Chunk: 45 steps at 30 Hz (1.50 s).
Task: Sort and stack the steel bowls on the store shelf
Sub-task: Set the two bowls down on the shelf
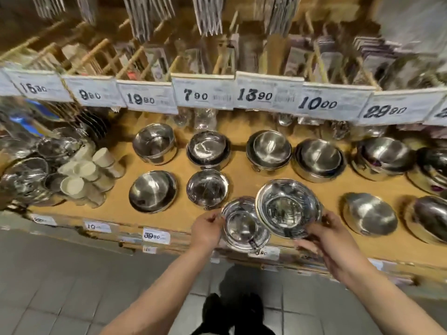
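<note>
At shelf front, both hands grip 2 loose bowls: left hand the small bowl, right hand the wide bowl (stacks behind look sorted).

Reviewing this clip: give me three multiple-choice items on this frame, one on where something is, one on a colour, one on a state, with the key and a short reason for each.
1. Where is the small bowl at the left hand?
A. At the shelf's front edge
B. In the back row under the price tags
C. On the floor

2. What colour is the shelf board under the bowls?
A. White
B. Tan brown
C. Blue

3. How is the wide bowl at the right hand sitting?
A. Upside down
B. Flat on the board
C. Tilted, its rim overlapping the small bowl's rim

Key: 1 A, the small bowl sits over the front edge, above the lower price labels. 2 B, bare board between bowls is tan. 3 C, its open face leans toward the camera and its left rim covers the small bowl's right rim.
</note>
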### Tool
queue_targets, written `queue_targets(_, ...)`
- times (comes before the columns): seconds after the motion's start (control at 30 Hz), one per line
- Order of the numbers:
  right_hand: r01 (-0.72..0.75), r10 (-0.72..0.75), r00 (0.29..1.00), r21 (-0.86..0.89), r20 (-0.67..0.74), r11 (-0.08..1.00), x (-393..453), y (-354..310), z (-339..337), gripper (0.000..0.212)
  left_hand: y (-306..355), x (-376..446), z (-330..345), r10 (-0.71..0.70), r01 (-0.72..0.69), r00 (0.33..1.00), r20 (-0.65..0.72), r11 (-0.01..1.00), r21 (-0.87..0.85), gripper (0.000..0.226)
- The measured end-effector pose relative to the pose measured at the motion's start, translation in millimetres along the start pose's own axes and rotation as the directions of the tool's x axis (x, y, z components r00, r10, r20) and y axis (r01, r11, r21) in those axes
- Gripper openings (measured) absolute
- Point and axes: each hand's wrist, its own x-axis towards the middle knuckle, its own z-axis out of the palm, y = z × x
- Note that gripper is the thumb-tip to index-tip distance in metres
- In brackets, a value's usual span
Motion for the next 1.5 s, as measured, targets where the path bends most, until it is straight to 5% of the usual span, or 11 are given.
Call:
queue_targets(0.37,0.014,0.005,0.992,0.146,-0.128,0.989,1,20,30,0.035,7,41,9,0.009,-0.012,1.000,0.030,0.996,0.083,0.022)
queue_targets(0.47,0.027,-0.005,0.992,0.173,-0.123,0.985,3,32,38,0.032,7,44,4,-0.011,0.014,0.992,0.123,1.000,-0.023,0.017)
queue_targets(0.63,0.049,-0.034,0.990,0.106,-0.139,0.993,3,48,52,0.033,3,44,-8,-0.020,0.009,0.972,0.233,0.999,0.045,0.014)
queue_targets(0.83,0.045,-0.036,0.992,0.071,-0.121,0.996,1,57,76,0.039,1,41,-32,-0.050,0.048,0.964,0.261,0.999,0.016,0.019)
queue_targets(1.07,0.050,-0.016,0.961,0.116,-0.274,0.992,6,68,102,0.022,-9,44,-71,-0.058,0.071,0.981,0.188,0.996,-0.063,0.014)
queue_targets(1.3,0.146,-0.191,0.920,-0.153,-0.343,0.977,10,74,102,0.026,-17,53,-90,-0.066,0.105,0.977,0.201,0.976,-0.190,0.008)
queue_targets(1.5,0.062,-0.247,0.887,-0.428,-0.391,0.902,13,82,97,0.021,-18,57,-95,-0.069,0.114,0.969,0.235,0.976,-0.184,0.011)
